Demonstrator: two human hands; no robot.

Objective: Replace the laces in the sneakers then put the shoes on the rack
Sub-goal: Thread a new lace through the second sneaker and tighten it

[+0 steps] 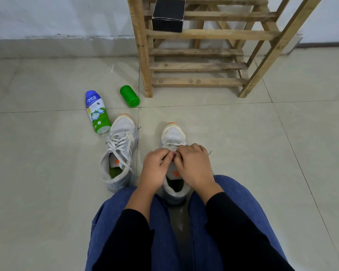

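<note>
While both hands are busy at one shoe, the things on the floor [282, 153] lie as follows from the left: a powder bottle [97, 112] lies on its side at about 10 o'clock from the hands, and a green cup [130, 96] lies a little beyond it, near the foot of the rack. The laced sneaker [119, 153] rests at 9 o'clock from the hands, just beside the left knee, its toe turned to 12 o'clock and its lace ends loose over the opening. The left hand [155, 167] comes in from 7 o'clock with curled fingers and seems to pinch the lace [172, 144] of the second sneaker [173, 136]. This shoe stands between the knees, with its long axis from heel at 6 o'clock to toe at 12 o'clock, directly under both hands. The right hand [194, 163] comes from 5 o'clock, also curled, and its fingertips meet those of the left hand over the eyelets; the piece of lace between them is mostly hidden. I judge both hands equally near. The wooden rack [198, 82] stands at 12 o'clock, well apart from the shoes, with a black box [168, 15] on an upper shelf.
</note>
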